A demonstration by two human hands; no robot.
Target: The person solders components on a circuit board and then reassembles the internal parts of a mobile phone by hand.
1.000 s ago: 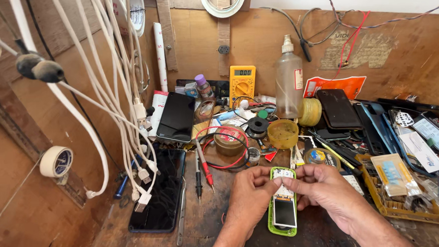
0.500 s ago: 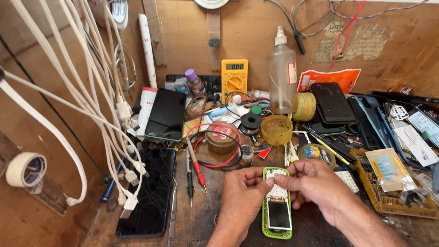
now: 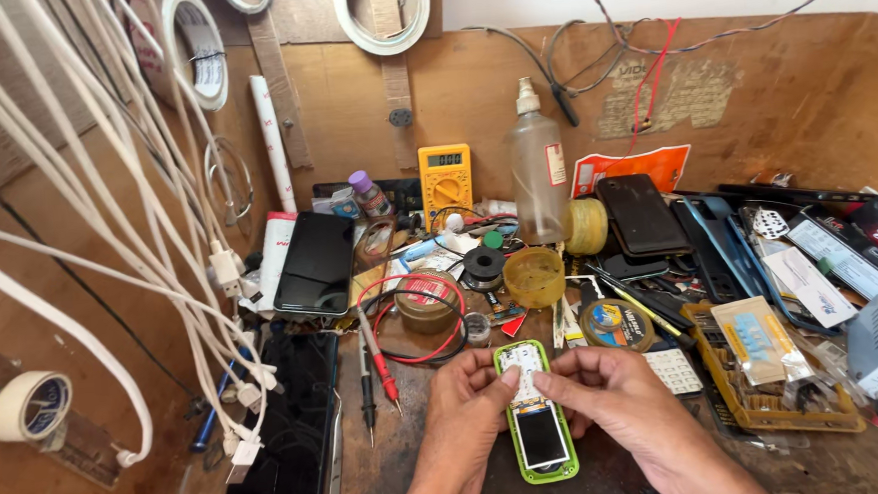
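Both my hands hold a small green-edged phone [image 3: 540, 440] with its front opened, a dark screen on its lower half and a pale board above. My left hand [image 3: 464, 401] grips its left side with the thumb on the upper part. My right hand [image 3: 607, 389] grips the right side, its fingertips pressing on the pale upper section. The phone lies low over the wooden bench [image 3: 401, 480], near its front edge.
Behind the hands are a yellow multimeter [image 3: 445, 177], a clear plastic bottle [image 3: 539, 179], solder spools, red and black probes [image 3: 377, 365] and several dark phones [image 3: 316, 263]. White cables [image 3: 159, 252] hang at left. A yellow parts tray [image 3: 767, 400] sits right.
The camera view has shifted slightly up and in. My hands stay on the green phone, with the fingers working at its upper part.
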